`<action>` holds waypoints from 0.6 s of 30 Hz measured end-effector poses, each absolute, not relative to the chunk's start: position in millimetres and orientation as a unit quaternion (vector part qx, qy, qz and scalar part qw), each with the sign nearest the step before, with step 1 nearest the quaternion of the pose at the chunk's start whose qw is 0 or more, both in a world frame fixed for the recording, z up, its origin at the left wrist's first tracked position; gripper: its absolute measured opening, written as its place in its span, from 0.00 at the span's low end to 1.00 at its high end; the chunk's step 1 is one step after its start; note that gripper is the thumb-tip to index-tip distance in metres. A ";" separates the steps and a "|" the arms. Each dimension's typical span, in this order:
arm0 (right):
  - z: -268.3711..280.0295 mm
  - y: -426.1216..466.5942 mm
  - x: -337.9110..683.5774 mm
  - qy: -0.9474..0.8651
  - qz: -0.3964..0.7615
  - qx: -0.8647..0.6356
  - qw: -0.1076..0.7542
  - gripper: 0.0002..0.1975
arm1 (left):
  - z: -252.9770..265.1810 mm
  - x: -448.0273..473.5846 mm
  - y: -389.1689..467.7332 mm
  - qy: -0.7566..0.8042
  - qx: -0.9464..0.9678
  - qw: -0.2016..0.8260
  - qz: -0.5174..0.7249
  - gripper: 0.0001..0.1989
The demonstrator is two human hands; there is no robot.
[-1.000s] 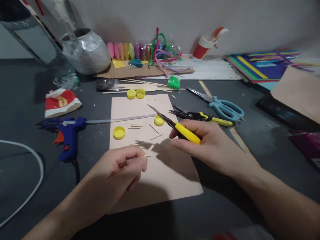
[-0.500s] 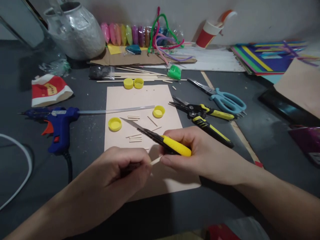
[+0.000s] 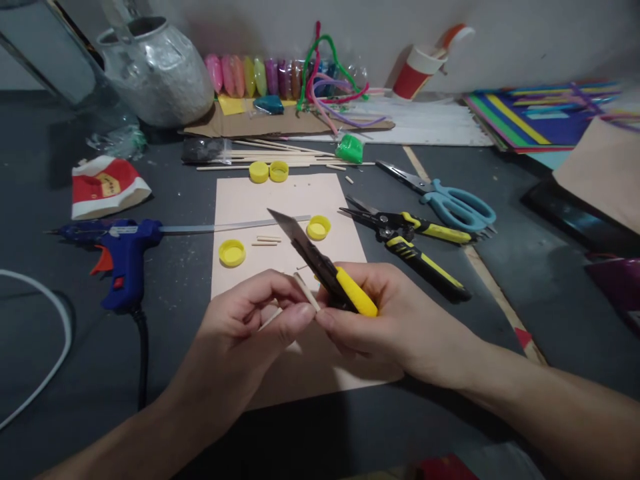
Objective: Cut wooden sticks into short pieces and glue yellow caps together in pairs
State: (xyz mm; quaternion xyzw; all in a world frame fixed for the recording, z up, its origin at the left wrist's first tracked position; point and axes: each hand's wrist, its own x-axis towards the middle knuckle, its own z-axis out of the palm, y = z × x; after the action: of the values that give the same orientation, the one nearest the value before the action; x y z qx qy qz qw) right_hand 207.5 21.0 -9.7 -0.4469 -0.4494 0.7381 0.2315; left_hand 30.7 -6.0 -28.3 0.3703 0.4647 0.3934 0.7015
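Observation:
In my right hand [image 3: 375, 320] is a yellow and black utility knife [image 3: 353, 290], its blade pointing up and to the left. My left hand [image 3: 265, 310] pinches a short wooden stick [image 3: 306, 292] between thumb and fingers, and my right thumb tip meets the stick's lower end. A second wooden stick [image 3: 271, 318] shows inside my left hand. Both hands are above a sheet of pale paper [image 3: 280, 200]. On it lie short cut sticks [image 3: 267, 241], a yellow bottle cap [image 3: 233, 253] at left and another yellow cap [image 3: 319, 227] beyond the blade.
A blue glue gun [image 3: 123, 257] lies at left, its clear glue stick reaching over the paper. Black and yellow pliers [image 3: 400, 230] and blue-handled scissors [image 3: 450, 203] lie at right. Long wooden sticks [image 3: 280, 159], a green clay packet [image 3: 350, 149] and a metal jug [image 3: 165, 73] are behind.
The stick between my hands has turned from nearly level to steeply tilted. My left fingers have opened out somewhat, showing a second stick. The knife blade now points more steeply upward.

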 end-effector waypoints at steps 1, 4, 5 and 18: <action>-9.2 20.9 207.5 -0.459 0.731 -0.449 0.231 0.09 | -29.4 31.7 -6.7 0.461 0.363 0.704 0.400 0.04; -8.6 20.4 207.3 -0.475 0.717 -0.454 0.231 0.08 | -33.0 33.8 -8.0 0.447 0.342 0.714 0.416 0.03; -8.9 20.1 207.2 -0.473 0.717 -0.456 0.233 0.08 | -33.9 34.3 -8.1 0.444 0.335 0.718 0.418 0.04; -5.6 29.4 209.9 -0.516 0.685 -0.444 0.262 0.04 | -32.6 32.3 -11.2 0.485 0.348 0.731 0.330 0.10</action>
State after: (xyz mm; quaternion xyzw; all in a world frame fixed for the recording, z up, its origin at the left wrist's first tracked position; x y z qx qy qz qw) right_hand 209.9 29.4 -5.6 -0.4440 -0.5156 0.6845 0.2616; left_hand 32.3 -11.2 -32.6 0.3482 0.4847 0.3299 0.7314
